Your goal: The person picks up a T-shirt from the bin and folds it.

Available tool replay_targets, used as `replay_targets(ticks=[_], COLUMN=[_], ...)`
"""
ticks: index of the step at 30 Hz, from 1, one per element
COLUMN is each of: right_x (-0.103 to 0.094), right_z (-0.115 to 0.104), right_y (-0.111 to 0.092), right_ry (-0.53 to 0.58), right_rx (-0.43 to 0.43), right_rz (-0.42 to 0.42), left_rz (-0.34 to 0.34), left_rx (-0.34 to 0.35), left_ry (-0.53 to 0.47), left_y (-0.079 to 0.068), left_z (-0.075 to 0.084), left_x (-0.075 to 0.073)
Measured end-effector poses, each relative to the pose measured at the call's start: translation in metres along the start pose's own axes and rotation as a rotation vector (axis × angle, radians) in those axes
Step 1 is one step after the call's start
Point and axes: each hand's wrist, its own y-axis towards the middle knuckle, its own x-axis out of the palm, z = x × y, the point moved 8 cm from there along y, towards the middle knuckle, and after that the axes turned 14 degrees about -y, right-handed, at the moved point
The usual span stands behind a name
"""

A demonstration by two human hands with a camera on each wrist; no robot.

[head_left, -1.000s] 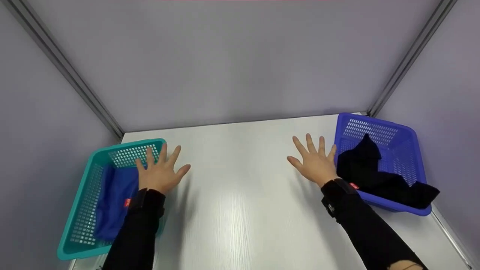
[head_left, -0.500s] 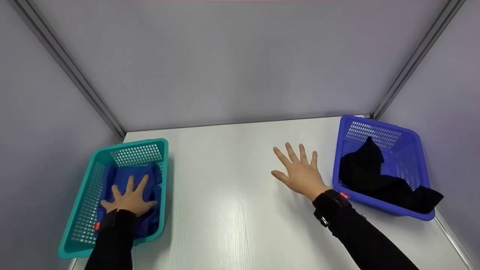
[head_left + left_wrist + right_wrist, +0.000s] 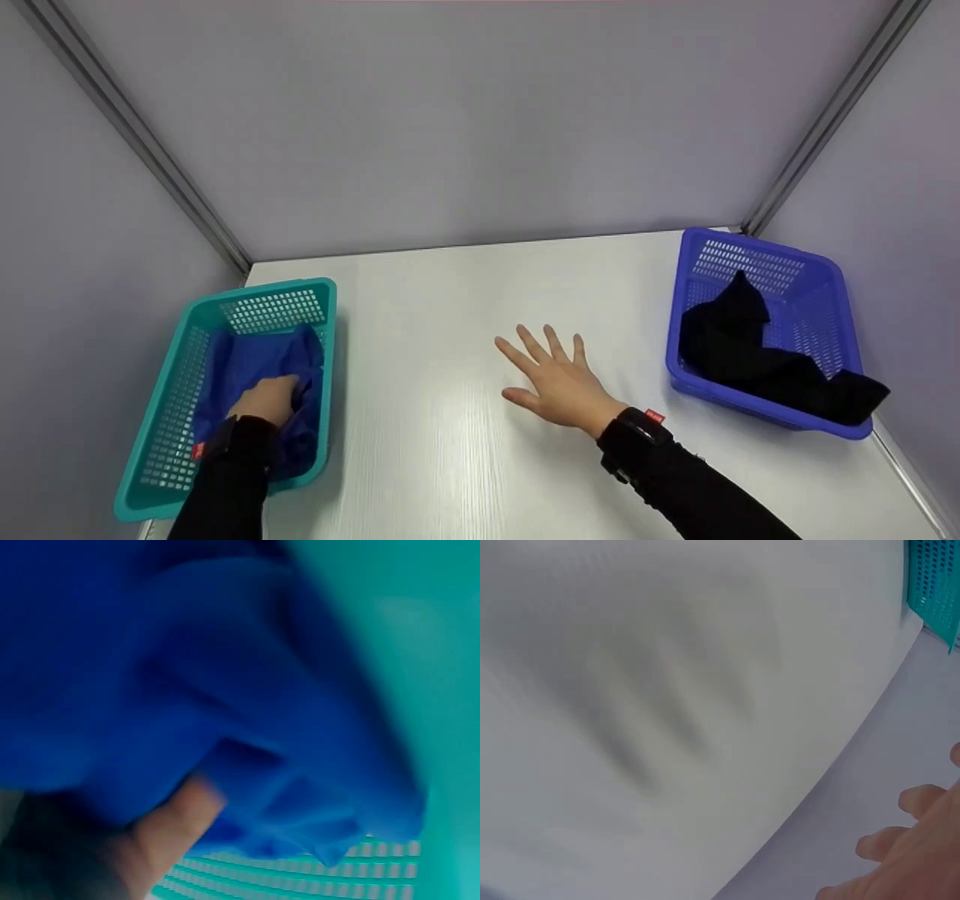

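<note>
My left hand [image 3: 266, 399] is down inside the teal basket [image 3: 124, 480], its fingers curled into a rumpled blue cloth [image 3: 259, 352]. In the left wrist view the thumb [image 3: 176, 825] presses against folds of the blue cloth [image 3: 247, 682], close to the basket's wall [image 3: 397, 652]; the other fingers are hidden by the fabric. My right hand [image 3: 561, 386] hovers palm down over the middle of the white table [image 3: 420, 315], fingers spread and holding nothing. Its fingers [image 3: 885, 844] show at the lower right of the right wrist view, with a shadow on the tabletop.
A purple-blue basket [image 3: 810, 274] stands at the right of the table, a black cloth [image 3: 727, 337] in it draping over the near right rim. Grey panels [image 3: 480, 127] enclose the table at the back and both sides.
My left hand has moved down and left into the teal basket, and its spread fingers have curled into the blue cloth. My right hand has shifted left and nearer, still spread.
</note>
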Motion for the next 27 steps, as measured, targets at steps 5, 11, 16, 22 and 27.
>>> replay_targets(ticks=[5, 11, 16, 22, 27], right_x=[0.004, 0.0, -0.01, -0.023, -0.033], right_z=[-0.03, -0.059, -0.07, -0.066, -0.056], right_y=[-0.003, -0.003, 0.001, 0.006, 0.008], right_ry=[0.111, 0.289, 0.562, 1.006, 1.305], right_rx=[-0.102, -0.188, -0.204, -0.129, -0.006], right_rz=[-0.044, -0.065, -0.068, -0.075, -0.019], left_rz=[0.288, 0.654, 0.792, 0.788, 0.753], left_rx=[0.151, 0.437, 0.681, 0.839, 0.91], left_ry=[-0.109, -0.242, -0.351, -0.436, -0.49], left_y=[-0.001, -0.025, -0.047, -0.055, -0.055], left_z=[0.063, 0.165, 0.239, 0.296, 0.326], left_x=[-0.052, -0.108, -0.119, -0.099, -0.075])
